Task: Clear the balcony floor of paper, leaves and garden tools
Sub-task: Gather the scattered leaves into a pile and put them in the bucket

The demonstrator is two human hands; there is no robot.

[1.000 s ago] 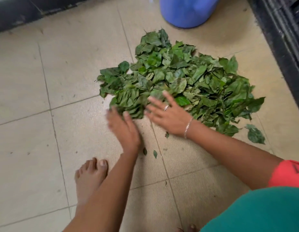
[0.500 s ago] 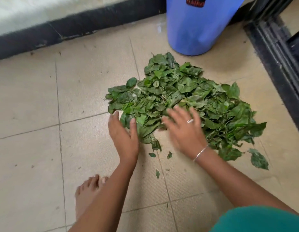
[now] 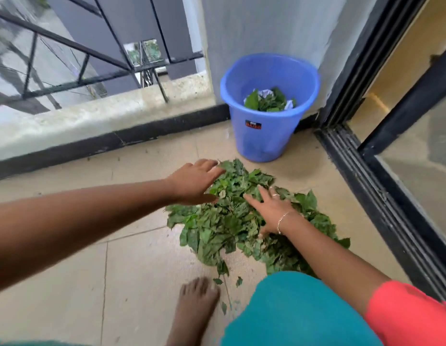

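Your left hand [image 3: 194, 182] has moved from the near edge of the leaf pile [image 3: 224, 228] to its far side. Your right hand [image 3: 269, 211] lies flat mid-pile. Both grips are wide, holding nothing. The pile sits on the floor [image 3: 129, 270] just before the blue bucket [image 3: 261, 141]. Likely you're bracketing for a scoop.

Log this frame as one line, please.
phase: gathering | left hand: open, on leaf pile, far edge | right hand: open, flat on pile | blue bucket: upright beyond pile, holds leaves

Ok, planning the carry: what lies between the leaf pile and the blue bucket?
Only bare floor separates leaf pile and blue bucket, per the head view.
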